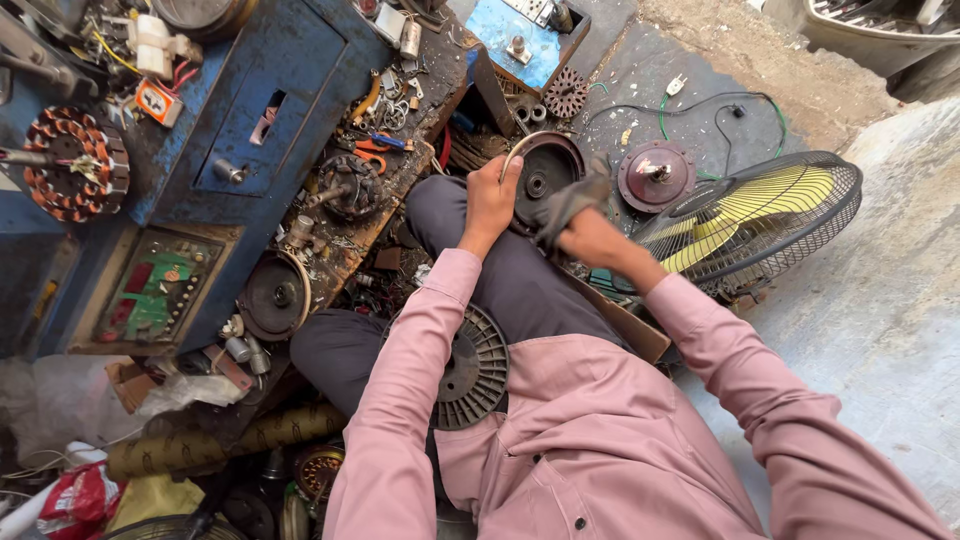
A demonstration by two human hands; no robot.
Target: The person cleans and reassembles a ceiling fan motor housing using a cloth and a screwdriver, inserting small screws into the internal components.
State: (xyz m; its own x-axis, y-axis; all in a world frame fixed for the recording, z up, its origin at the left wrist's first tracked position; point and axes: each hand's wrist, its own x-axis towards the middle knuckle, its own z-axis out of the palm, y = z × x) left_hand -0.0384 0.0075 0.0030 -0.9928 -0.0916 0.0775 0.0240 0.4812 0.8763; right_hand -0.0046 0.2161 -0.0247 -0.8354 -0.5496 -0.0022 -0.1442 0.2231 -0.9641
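A big blue machine cabinet (pixel 250 110) fills the upper left, its sloped side scuffed and rusty, and a cluttered wooden bench (pixel 350 250) runs along its lower edge down to the person's knees. On the floor to the right lies a caged fan (pixel 755 215) with yellow blades, tipped on its side, with a reddish round motor part (pixel 655 175) just beside its near rim. The person sits on the floor in a pink shirt and dark trousers, and a grey ribbed disc (pixel 475 370) rests in the lap. At the bench's left edge a copper-wound stator (pixel 75 165) sits on a spindle, and a dark round cover with a pale rim (pixel 275 295) lies near the bench's lower corner. The thing in hand is a dark round motor housing (pixel 545 180), propped on edge on the right knee, its hollow face with a central bearing hole turned toward the camera; it looks grimy and dull, with a brighter metal rim along the top. The left hand (pixel 490 200) is closed on that rim at the left side, steadying it. The right hand (pixel 590 238) is clamped on a dark grey rag (pixel 565 205) pressed against the housing's lower right edge (the fingers are mostly hidden under the cloth). Judging by the dirt on the face, the wiping looks to be underway rather than finished, with most of the inner surface left to clean.
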